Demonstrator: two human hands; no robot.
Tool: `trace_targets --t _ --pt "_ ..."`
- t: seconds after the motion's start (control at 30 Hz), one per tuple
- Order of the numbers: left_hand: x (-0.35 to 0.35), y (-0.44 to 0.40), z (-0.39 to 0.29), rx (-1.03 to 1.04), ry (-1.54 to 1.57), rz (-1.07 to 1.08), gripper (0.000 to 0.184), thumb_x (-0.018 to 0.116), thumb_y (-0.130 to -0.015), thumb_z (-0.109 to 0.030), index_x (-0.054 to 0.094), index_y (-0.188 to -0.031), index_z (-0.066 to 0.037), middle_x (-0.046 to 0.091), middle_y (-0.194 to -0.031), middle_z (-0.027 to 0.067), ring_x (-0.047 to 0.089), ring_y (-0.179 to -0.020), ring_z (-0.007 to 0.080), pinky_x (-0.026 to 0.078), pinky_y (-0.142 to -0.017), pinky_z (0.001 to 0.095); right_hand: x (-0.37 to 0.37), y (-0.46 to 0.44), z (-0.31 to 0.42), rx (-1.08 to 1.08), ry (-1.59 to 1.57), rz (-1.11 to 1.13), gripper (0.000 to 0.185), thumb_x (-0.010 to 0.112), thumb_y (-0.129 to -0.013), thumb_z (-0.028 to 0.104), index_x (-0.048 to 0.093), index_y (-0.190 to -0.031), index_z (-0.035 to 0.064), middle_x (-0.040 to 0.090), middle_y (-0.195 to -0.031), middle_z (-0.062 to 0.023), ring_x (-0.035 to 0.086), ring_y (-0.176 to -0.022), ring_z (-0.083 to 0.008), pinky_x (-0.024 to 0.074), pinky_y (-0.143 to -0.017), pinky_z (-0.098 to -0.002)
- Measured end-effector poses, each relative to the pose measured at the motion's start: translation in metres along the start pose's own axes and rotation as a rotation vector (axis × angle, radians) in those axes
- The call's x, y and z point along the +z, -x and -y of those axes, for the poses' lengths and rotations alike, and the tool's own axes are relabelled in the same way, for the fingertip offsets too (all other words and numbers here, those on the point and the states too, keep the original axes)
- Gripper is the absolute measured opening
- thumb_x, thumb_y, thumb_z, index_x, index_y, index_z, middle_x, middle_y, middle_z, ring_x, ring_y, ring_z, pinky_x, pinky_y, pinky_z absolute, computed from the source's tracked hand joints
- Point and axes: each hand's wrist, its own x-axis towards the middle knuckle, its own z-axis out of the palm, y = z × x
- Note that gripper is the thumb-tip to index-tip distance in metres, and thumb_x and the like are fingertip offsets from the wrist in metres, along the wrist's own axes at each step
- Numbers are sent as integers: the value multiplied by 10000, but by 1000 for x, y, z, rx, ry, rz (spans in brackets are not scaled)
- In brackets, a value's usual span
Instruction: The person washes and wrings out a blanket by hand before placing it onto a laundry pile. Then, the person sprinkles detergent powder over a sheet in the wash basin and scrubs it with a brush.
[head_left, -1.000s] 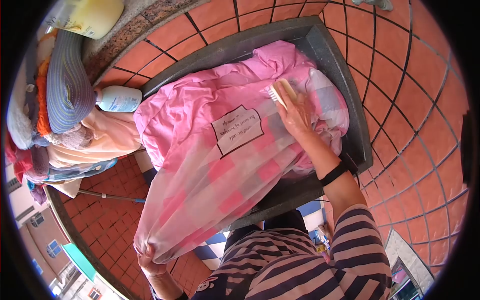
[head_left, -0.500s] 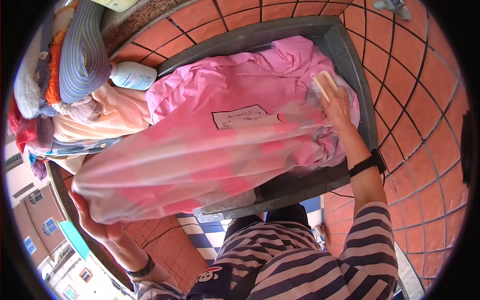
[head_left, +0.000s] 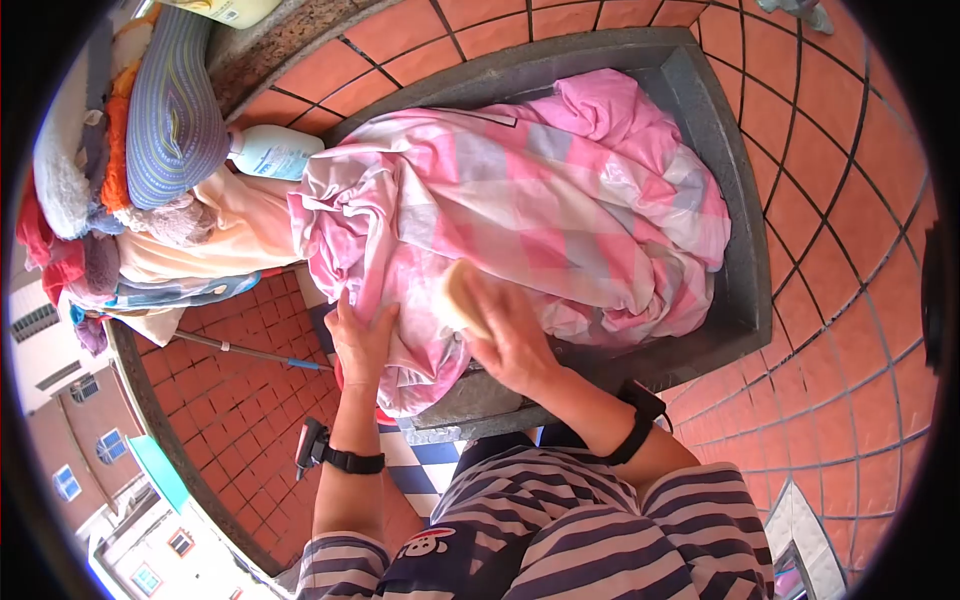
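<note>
A wet pink, white and grey checked bed sheet (head_left: pixel 560 200) lies bunched across the grey stone wash basin (head_left: pixel 735 300), its near left end hanging over the front edge. My right hand (head_left: pixel 515 340) grips a pale scrubbing brush (head_left: pixel 462 298) just above the sheet's near part; whether the bristles touch cannot be made out. At the sheet's left edge, my left hand (head_left: pixel 362 340) has cloth between its thumb and fingers, with the fingertips partly hidden in the folds.
A pale blue bottle (head_left: pixel 275 152) lies on its side beyond the sheet. Piled textiles (head_left: pixel 175 110) and a peach cloth (head_left: pixel 245 215) hang at the left. A tap (head_left: pixel 800 10) is on the tiled wall, top right. A blue-ended pole (head_left: pixel 300 363) lies low at left.
The sheet was stretched out to the left and now lies gathered in the basin. My left hand came inward to the right; my right hand brought the brush from the far right towards me.
</note>
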Motion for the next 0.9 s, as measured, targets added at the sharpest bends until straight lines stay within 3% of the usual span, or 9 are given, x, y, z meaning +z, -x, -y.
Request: trace_targets --t 0.1,0.17,0.23,0.43,0.5,0.67,0.73,0.83,0.9 --pt "-13 4 -7 -122 256 78 279 732 -745 -213 645 -835 36 616 -621 166 622 -586 282 480 -608 368 17 -17 -11 -211 248 103 871 769 -625 181 393 -1388 372 505 -1028 -171 515 -887 -355 443 -788 -465" --pt "-31 4 -5 -156 342 93 263 726 -755 -208 647 -831 32 615 -630 169 609 -583 241 473 -604 351 -13 -26 -65 -277 537 79 819 755 -644 158 426 -1356 392 508 -949 -140 529 -823 -336 465 -712 -456" --pt "-34 6 11 -158 406 87 226 709 -781 -187 658 -829 28 606 -627 161 558 -571 134 452 -579 298 -91 -32 -158 22 1047 87 805 702 -712 117 371 -1391 393 485 -883 -134 534 -844 -322 465 -712 -440" --pt "-53 -3 31 -295 755 222 192 660 -866 -199 664 -811 -16 547 -629 -63 446 -584 26 377 -542 203 -118 -53 -180 547 1115 5 664 588 -844 202 310 -1434 326 546 -1070 -244 545 -926 -363 458 -795 -447" --pt "-54 5 16 -308 1009 223 192 609 -913 -216 636 -854 -35 538 -670 -72 421 -609 15 349 -553 184 -58 -63 -125 407 260 -219 612 617 -835 237 396 -1404 212 534 -878 -232 534 -779 -380 439 -733 -464" --pt "-71 25 -25 -553 1454 134 180 530 -956 -222 572 -983 -49 614 -919 15 570 -829 87 460 -783 236 60 -32 26 -295 -8 230 870 773 -649 181 377 -1390 406 463 -1033 -167 503 -944 -363 451 -814 -466" --pt "-77 45 -15 -545 1425 156 195 509 -962 -230 553 -1007 -45 614 -944 31 573 -861 110 469 -804 266 22 -45 -38 -314 279 220 870 759 -650 149 378 -1357 482 471 -973 -139 538 -864 -332 477 -737 -447" --pt "-82 76 2 -525 1444 253 185 549 -931 -144 526 -1078 -34 623 -1019 67 585 -920 130 473 -817 277 -98 -50 -165 199 955 121 696 654 -751 147 413 -1378 328 518 -906 -189 539 -823 -341 459 -693 -448" --pt "-87 80 -2 -534 1541 432 352 593 -882 -35 452 -1205 -26 630 -1092 122 600 -977 157 475 -830 285 -124 -43 -187 154 1084 170 661 631 -798 170 392 -1390 346 514 -931 -200 535 -843 -359 453 -717 -446"
